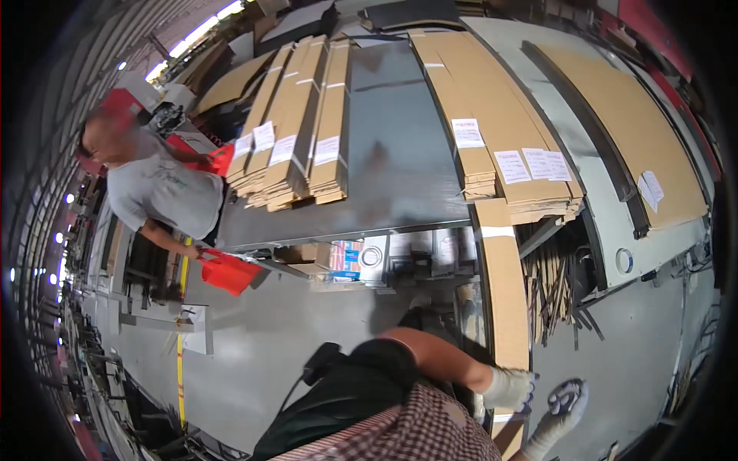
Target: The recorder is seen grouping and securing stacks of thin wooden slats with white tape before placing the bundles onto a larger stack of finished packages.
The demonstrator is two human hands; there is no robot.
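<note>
My left hand [509, 389], in a pale glove with dark fingertips, lies over a long narrow stack of cardboard strips [504, 307]. Its fingers curl at the stack's right edge, and what they hold is hidden. Just to the right, my right hand [565, 409] wears a similar glove and is beside the strips. Its dark-coated fingers are bent inward; I cannot make out anything between them. One white band [496, 231] crosses the strips near their far end, and another pale band [503, 419] shows by my left hand.
Bundled cardboard stacks [286, 146] with white labels lie on a dark table [377, 154]; wider ones [507, 131] lie to the right. A person [165, 184] stands at left with something red [231, 272]. Thin dark strips [550, 300] hang below the right table. Boxes [346, 260] sit underneath.
</note>
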